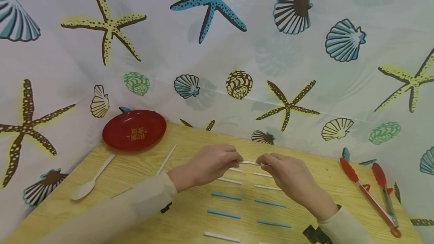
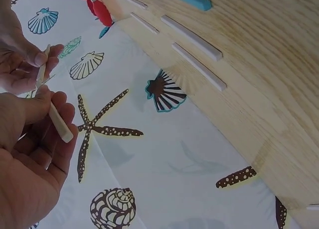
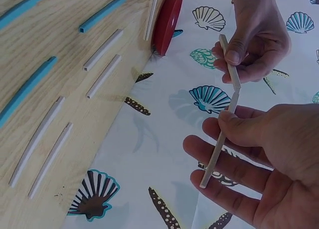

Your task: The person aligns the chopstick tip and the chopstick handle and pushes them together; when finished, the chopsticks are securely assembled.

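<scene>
Between thumb and fingers, my left hand (image 1: 213, 163) pinches one white square-edged stick piece (image 3: 231, 64). The other white stick piece (image 3: 216, 154) is pinched by my right hand (image 1: 291, 178), its far end lying along the fingers. Both pieces meet end to end at a slight angle between the hands, above the far part of the table. Beneath and nearer lie two columns of short sticks, among them a blue stick (image 1: 226, 195) on the left, another blue stick (image 1: 270, 203) on the right, and several white ones such as this white stick (image 1: 222, 237).
A red plate (image 1: 118, 133) stands at the table's back left corner, with a pale spoon (image 1: 84, 189) in front. A long white stick (image 1: 167, 159) lies right of the spoon. Red-tipped tongs (image 1: 376, 200) lie at the right edge. A shell-patterned curtain (image 1: 217, 59) hangs behind the table (image 1: 186, 214).
</scene>
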`<action>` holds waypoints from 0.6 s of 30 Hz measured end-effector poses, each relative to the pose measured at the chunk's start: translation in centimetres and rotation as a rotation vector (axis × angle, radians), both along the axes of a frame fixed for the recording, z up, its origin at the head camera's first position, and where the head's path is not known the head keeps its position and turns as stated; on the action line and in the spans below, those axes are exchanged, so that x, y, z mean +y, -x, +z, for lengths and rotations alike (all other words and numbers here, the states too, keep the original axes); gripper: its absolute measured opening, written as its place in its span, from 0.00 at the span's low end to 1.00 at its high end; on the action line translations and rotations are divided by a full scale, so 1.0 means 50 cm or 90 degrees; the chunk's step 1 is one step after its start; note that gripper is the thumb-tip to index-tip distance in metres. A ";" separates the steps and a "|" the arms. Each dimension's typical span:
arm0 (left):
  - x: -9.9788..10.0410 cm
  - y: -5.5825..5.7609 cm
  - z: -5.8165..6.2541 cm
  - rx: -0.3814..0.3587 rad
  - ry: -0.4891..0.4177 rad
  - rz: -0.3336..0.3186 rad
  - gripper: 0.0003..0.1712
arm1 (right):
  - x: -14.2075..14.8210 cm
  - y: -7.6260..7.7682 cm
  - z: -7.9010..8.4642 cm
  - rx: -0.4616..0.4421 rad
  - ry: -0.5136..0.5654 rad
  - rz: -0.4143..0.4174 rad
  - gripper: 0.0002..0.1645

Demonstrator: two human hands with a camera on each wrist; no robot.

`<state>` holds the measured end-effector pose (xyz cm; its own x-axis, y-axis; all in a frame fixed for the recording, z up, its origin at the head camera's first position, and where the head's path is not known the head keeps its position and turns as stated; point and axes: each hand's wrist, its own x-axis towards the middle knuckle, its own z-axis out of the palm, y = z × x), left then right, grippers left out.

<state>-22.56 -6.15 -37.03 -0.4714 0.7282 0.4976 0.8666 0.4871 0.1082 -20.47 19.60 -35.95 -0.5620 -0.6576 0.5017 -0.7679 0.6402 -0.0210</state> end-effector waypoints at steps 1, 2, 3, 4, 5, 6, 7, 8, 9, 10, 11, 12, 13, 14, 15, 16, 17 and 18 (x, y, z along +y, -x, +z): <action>0.001 -0.001 -0.001 0.000 0.004 0.004 0.06 | 0.000 0.001 -0.001 0.004 0.000 0.002 0.13; 0.003 -0.001 -0.001 0.005 0.009 0.008 0.06 | 0.000 0.002 -0.002 0.011 0.001 0.004 0.12; 0.005 -0.001 -0.001 0.011 0.014 0.012 0.06 | 0.001 0.003 -0.003 0.020 0.003 0.009 0.12; 0.006 -0.002 -0.001 0.020 0.018 0.016 0.06 | 0.001 0.004 -0.003 0.032 0.005 0.016 0.12; 0.008 -0.003 0.000 0.031 0.022 0.020 0.06 | 0.001 0.005 -0.003 0.043 0.010 0.024 0.12; 0.010 -0.003 0.001 0.041 0.025 0.023 0.05 | 0.001 0.007 -0.003 0.054 0.014 0.031 0.12; 0.012 -0.002 0.001 0.053 0.028 0.025 0.05 | 0.001 0.008 -0.002 0.065 0.018 0.038 0.12; 0.014 -0.002 0.001 0.063 0.031 0.025 0.05 | 0.001 0.009 -0.001 0.073 0.023 0.044 0.12; 0.015 -0.002 0.001 0.069 0.031 0.024 0.05 | 0.001 0.009 -0.001 0.079 0.028 0.051 0.12; 0.017 -0.002 0.001 0.074 0.032 0.021 0.05 | 0.001 0.009 0.000 0.085 0.032 0.056 0.11; 0.019 -0.002 0.000 0.074 0.031 0.017 0.05 | 0.001 0.009 0.000 0.087 0.037 0.062 0.11; 0.020 -0.003 0.000 0.072 0.029 0.012 0.05 | 0.001 0.009 -0.001 0.090 0.041 0.069 0.11; 0.021 -0.003 0.000 0.069 0.026 0.007 0.05 | 0.002 0.008 -0.001 0.091 0.046 0.076 0.11; 0.023 -0.004 0.000 0.065 0.022 0.003 0.06 | 0.002 0.007 -0.001 0.092 0.052 0.083 0.10; 0.024 -0.004 0.000 0.061 0.017 0.000 0.06 | 0.001 0.006 -0.002 0.091 0.058 0.090 0.09; 0.025 -0.005 0.000 0.060 0.012 -0.002 0.06 | 0.000 0.005 -0.002 0.092 0.063 0.097 0.09; 0.026 -0.005 0.000 0.061 0.005 -0.004 0.07 | -0.001 0.004 -0.002 0.092 0.070 0.103 0.09; 0.026 -0.006 0.000 0.065 -0.002 -0.003 0.07 | -0.003 0.003 -0.001 0.092 0.076 0.107 0.10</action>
